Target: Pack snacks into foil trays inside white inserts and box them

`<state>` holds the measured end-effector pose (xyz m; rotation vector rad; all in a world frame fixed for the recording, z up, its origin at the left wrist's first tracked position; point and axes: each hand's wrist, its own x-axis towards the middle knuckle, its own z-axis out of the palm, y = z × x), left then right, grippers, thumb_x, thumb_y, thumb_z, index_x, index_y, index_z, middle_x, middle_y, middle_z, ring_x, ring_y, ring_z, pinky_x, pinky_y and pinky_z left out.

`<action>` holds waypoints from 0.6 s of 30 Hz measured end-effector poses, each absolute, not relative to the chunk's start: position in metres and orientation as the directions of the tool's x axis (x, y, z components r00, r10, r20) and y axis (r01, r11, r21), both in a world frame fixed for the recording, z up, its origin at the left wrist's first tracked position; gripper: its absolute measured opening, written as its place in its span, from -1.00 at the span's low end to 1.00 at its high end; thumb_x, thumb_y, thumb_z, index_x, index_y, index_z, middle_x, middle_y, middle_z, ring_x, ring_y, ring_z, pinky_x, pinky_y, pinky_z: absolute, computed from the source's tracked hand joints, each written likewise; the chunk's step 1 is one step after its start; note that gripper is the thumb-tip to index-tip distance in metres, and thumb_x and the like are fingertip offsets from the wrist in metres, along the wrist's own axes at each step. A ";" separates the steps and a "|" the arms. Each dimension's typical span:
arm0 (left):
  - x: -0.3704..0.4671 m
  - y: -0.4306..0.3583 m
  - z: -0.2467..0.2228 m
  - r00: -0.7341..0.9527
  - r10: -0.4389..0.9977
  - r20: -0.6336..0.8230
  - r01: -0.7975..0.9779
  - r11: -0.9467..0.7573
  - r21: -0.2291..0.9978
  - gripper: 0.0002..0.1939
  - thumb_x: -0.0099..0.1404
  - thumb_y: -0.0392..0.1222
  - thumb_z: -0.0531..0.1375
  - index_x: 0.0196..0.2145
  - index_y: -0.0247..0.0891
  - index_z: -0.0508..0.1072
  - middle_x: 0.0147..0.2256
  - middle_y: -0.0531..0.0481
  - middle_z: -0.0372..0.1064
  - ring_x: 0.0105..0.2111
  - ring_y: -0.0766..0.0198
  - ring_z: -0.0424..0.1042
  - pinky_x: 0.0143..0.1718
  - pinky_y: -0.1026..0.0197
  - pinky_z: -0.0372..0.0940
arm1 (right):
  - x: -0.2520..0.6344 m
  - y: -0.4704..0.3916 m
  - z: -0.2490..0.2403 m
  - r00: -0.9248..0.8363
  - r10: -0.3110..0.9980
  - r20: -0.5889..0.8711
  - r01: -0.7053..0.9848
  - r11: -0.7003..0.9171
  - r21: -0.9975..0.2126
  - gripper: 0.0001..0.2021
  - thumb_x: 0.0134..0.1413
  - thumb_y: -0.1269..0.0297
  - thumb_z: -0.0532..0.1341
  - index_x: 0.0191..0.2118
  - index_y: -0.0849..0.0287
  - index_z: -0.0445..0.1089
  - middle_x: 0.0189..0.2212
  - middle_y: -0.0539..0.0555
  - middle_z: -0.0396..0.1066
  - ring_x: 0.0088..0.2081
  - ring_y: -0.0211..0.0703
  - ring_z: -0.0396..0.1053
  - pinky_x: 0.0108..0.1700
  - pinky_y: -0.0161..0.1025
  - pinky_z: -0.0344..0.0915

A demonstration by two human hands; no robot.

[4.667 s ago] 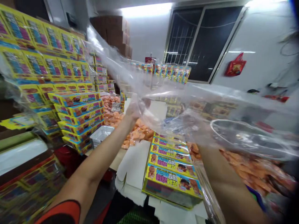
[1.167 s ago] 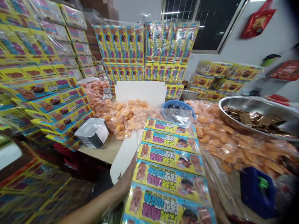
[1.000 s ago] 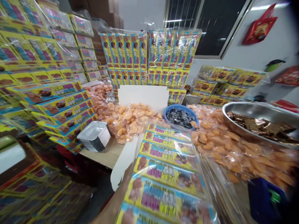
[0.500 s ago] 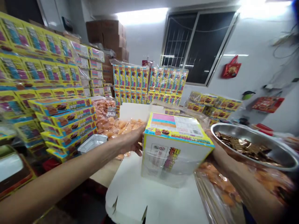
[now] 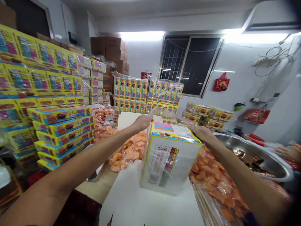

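A block of yellow-edged snack boxes [image 5: 170,166] in clear plastic stands upright in front of me, its white printed side facing me. It rests on a white cardboard sheet [image 5: 122,197]. At the block's far left top corner, my left hand [image 5: 144,122] is closed, with the thumb or a finger raised against the clear plastic film [image 5: 174,115]. My right hand [image 5: 202,134] is closed at the far right top corner, at the other end of that film. The film stretches between both hands behind the top edge; the fingertips are partly hidden.
Orange wrapped snacks [image 5: 131,152] lie left of the block, and more orange pieces [image 5: 213,179] lie right. A steel bowl [image 5: 279,168] holds brown-gold packets. Stacked yellow boxes [image 5: 63,131] stand at left, wrapped box bundles [image 5: 131,89] behind. Thin sticks [image 5: 203,204] lie beside the cardboard.
Both hands have moved from the block's sides up to its far top corners, and film now stretches between them. The block is set more upright on the cardboard. The view has tilted up slightly.
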<state>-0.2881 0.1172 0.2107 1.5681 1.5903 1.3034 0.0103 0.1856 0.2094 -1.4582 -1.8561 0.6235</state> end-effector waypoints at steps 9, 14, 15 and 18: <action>-0.298 0.076 0.214 -0.139 0.925 0.355 0.576 -0.215 0.788 -0.71 0.37 0.01 0.18 -0.21 -0.29 0.51 -0.63 0.11 0.26 -0.65 0.37 0.17 -0.56 0.30 0.04 | 0.027 0.148 0.253 -0.183 0.944 0.275 0.656 0.326 -0.681 -0.83 0.05 0.16 0.29 -0.35 0.15 0.40 -0.56 0.02 0.37 -0.52 -0.20 0.33 -0.48 -0.30 0.24; -0.301 0.064 0.204 -0.126 0.985 0.117 0.713 0.008 0.702 -0.71 0.25 -0.12 0.20 -0.59 -0.25 0.37 -0.64 -0.01 0.33 -0.66 0.31 0.25 -0.60 0.25 0.05 | 0.026 0.139 0.208 -0.153 0.988 -0.019 0.701 0.095 -0.706 -0.85 -0.03 0.29 0.27 -0.27 0.16 0.40 -0.51 0.04 0.44 -0.55 -0.22 0.38 -0.56 -0.36 0.24; -0.301 0.064 0.206 -0.108 0.990 0.094 0.724 0.013 0.690 -0.69 0.22 -0.16 0.20 -0.64 -0.25 0.35 -0.64 -0.02 0.33 -0.67 0.32 0.25 -0.60 0.25 0.05 | 0.028 0.140 0.202 -0.158 0.985 -0.063 0.741 0.077 -0.667 -0.94 -0.01 0.34 0.24 -0.35 0.18 0.39 -0.56 0.05 0.42 -0.58 -0.22 0.36 -0.57 -0.36 0.21; -0.300 0.064 0.213 -0.074 0.996 0.046 0.740 0.024 0.672 -0.68 0.17 -0.23 0.20 -0.71 -0.26 0.35 -0.65 -0.04 0.33 -0.69 0.34 0.23 -0.61 0.24 0.03 | 0.032 0.146 0.196 -0.186 0.969 -0.162 0.857 0.080 -0.508 -0.85 0.01 0.43 0.21 -0.55 0.20 0.35 -0.67 0.08 0.39 -0.66 -0.24 0.28 -0.59 -0.34 0.15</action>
